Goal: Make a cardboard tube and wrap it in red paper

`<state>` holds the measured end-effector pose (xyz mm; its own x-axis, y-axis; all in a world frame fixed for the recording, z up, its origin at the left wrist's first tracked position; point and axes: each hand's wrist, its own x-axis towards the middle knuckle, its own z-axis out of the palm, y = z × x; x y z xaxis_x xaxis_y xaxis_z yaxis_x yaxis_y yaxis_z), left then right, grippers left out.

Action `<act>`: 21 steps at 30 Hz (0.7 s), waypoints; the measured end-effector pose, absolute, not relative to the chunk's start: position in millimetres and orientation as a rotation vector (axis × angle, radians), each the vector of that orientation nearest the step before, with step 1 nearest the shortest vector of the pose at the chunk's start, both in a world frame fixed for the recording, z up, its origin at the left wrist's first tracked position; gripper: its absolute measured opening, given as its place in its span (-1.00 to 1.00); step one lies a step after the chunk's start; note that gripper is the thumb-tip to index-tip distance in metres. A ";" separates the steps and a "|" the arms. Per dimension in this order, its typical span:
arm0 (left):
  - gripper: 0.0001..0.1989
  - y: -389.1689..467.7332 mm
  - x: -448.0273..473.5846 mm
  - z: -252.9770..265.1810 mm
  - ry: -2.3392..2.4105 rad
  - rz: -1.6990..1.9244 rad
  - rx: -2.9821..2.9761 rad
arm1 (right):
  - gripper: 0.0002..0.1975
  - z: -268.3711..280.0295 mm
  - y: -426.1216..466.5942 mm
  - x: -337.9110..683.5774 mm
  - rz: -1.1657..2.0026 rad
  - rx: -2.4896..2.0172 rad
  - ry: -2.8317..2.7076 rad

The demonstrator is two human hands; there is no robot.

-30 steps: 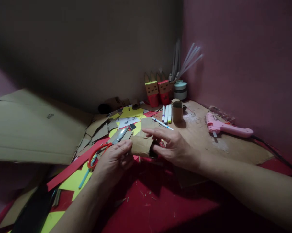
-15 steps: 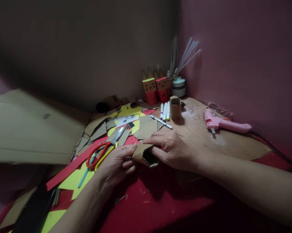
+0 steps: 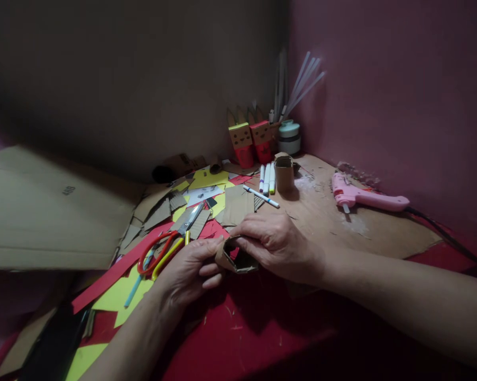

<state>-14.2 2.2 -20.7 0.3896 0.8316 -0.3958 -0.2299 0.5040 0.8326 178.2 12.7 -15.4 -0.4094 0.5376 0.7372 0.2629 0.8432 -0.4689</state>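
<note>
In the head view, two bare hands work on one short cardboard tube (image 3: 223, 257), above the near part of the tabletop (image 3: 321, 214). The left hand (image 3: 193, 270) pinches the tube at its 9 o'clock side, finger and thumb closed on the wall; the right hand (image 3: 276, 246) has its fingers bent tightly over the rim at 1 o'clock. The tube is tilted, its angular mouth towards the camera.

Taking the tube as centre, one pair of red-handled scissors (image 3: 182, 229) lies at 10 o'clock and one red paper strip (image 3: 111, 275) at 9. Towards 12 stand two box-headed cardboard figures (image 3: 241, 145). Towards 1 are one upright cardboard tube (image 3: 285, 179), three markers (image 3: 266, 180) side by side, a fourth marker (image 3: 261, 196) slanting apart, and one lidded jar (image 3: 289, 142). One pink glue gun (image 3: 355, 197) lies at 2 o'clock. The cardboard scraps (image 3: 238, 203) overlap too much to count.
</note>
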 end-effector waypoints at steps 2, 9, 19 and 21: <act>-0.83 1.3 -13.5 -19.8 0.926 0.765 0.760 | -0.80 -15.8 12.5 177.9 0.370 -0.592 -2.008; -0.80 -3.5 -10.6 -14.4 0.938 0.753 0.783 | -0.81 -16.3 10.8 177.7 0.430 -0.595 -1.985; -0.80 -2.3 -9.6 -14.0 0.992 0.760 0.798 | -0.80 -15.8 9.5 177.0 0.499 -0.571 -1.945; -0.79 -2.7 -8.6 -13.3 0.992 0.757 0.808 | -0.80 -15.7 9.4 177.1 0.523 -0.570 -1.930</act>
